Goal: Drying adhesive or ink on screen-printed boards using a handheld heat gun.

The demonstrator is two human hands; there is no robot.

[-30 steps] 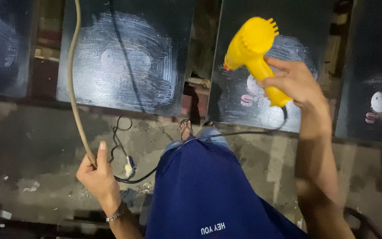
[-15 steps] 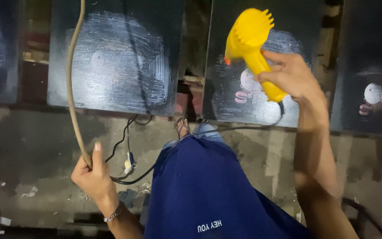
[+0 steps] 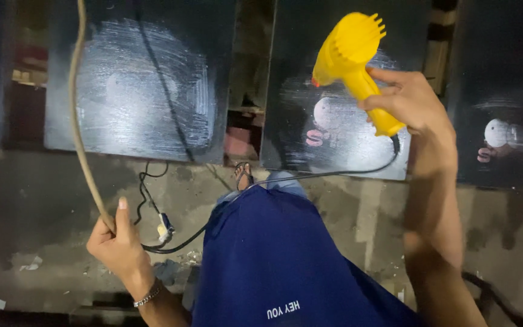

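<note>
Overhead, right hand (image 3: 410, 100) grips a bright yellow heat gun (image 3: 353, 60); left hand (image 3: 116, 242) clasps a tan hose (image 3: 80, 127).

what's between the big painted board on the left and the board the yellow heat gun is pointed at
In the head view, a narrow dark gap separates the left board from the board behind the yellow heat gun; something reddish sits low in it, too dim to identify.

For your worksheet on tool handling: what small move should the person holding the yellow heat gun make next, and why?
Probably lower the yellow plastic heat gun toward the dark painted panel: the right hand holds it raised above the panel, while the left hand keeps the tan hose aside.
</note>
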